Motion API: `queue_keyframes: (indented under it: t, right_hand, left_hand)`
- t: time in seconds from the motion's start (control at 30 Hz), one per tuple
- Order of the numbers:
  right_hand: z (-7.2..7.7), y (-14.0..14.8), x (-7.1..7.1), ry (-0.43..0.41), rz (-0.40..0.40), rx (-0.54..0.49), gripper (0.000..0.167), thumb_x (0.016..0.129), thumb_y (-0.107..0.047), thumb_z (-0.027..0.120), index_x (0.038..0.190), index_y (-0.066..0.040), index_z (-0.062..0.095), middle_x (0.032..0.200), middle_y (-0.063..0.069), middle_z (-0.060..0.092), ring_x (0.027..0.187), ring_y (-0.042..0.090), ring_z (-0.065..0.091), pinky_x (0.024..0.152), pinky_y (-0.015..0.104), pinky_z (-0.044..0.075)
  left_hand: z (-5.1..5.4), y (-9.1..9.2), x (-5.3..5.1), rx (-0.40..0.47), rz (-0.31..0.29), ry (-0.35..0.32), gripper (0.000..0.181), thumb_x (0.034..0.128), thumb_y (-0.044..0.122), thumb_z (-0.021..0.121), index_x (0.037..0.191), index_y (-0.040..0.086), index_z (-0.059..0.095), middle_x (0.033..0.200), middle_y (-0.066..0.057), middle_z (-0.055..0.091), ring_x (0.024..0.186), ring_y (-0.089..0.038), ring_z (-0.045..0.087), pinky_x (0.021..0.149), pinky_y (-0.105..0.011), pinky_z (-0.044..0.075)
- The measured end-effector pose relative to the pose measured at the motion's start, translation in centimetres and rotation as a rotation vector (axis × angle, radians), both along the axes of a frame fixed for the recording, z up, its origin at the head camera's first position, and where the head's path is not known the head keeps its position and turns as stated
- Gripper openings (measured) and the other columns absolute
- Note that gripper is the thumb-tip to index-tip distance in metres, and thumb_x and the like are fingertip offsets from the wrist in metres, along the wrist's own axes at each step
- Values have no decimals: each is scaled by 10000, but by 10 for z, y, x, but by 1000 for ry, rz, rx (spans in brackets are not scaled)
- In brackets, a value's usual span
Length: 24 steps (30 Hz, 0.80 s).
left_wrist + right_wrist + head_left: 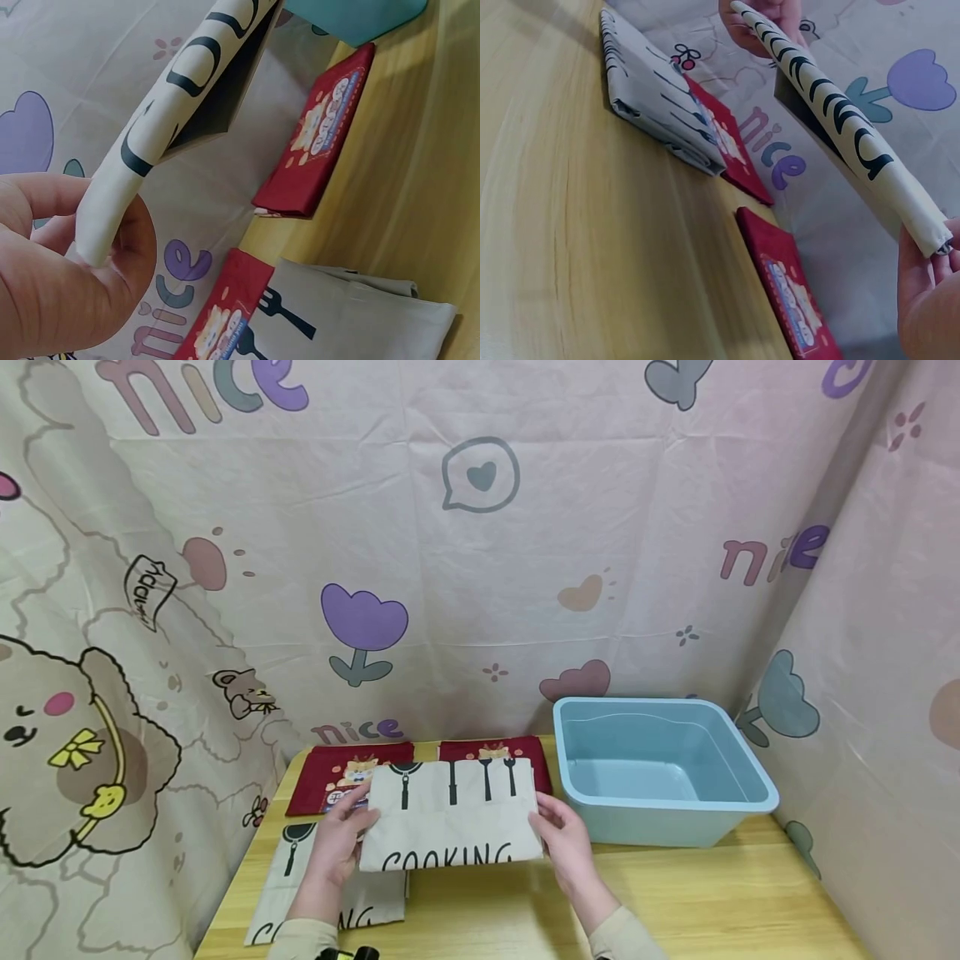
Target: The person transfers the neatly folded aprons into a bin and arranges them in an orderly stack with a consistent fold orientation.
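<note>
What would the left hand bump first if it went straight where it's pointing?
Beyond the white cloth the left hand grips, probably the left red cloth. The hand looks raised, though, so it might pass over and meet the patterned curtain.

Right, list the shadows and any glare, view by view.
Head view: soft shadow on the pale wooden table beneath the folded cream cloth with black lettering; a bright patch on the floor of the light-blue plastic tub. Left wrist view: deep shade between the cloth's layers. Right wrist view: broad soft shadow across the table.
</note>
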State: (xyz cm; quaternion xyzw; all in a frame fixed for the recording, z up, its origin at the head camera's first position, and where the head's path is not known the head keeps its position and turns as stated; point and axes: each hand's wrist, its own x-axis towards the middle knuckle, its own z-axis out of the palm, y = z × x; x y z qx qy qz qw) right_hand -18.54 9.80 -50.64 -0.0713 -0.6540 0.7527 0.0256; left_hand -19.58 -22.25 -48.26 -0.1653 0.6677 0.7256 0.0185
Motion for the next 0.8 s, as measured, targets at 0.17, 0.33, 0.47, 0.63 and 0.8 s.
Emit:
queue_keyframes:
  t: [0.17,0.33,0.47,0.63,0.8]
  right_hand:
    - [9,1,2,20,8,15,427,928,-14,634,1332,92,545,1131,166,633,962,169,571,769,235,537]
    - [18,2,2,33,10,18,427,922,-3,635,1331,83,548,1129,168,630,955,170,580,778,237,537]
    - [25,3,0,57,9,25,404,922,12,628,1314,90,562,1130,180,635,967,173,583,797,228,533]
    - [35,4,0,81,14,40,400,924,10,629,1309,95,563,1152,200,631,977,180,583,801,223,530]
    - [41,7,-2,83,8,19,404,919,21,630,1311,91,564,1151,192,632,971,175,588,799,228,534]
  left_hand:
    - [7,1,1,39,-13,26,600,979,14,556,1538,127,369,1472,-201,344,1028,-164,558,788,-288,560]
    - [14,0,0,54,-8,36,596,976,-8,545,1534,113,372,1442,-169,352,1020,-138,552,798,-285,558]
    - [22,1,1,52,-16,38,590,983,2,540,1534,140,382,1450,-166,369,1079,-185,530,816,-301,556]
    - [29,1,0,56,-10,49,593,987,15,542,1539,160,378,1419,-146,387,1113,-223,504,830,-306,555]
    - [35,3,-2,51,-11,60,576,995,33,539,1535,161,385,1344,-136,413,1090,-216,525,843,-303,553]
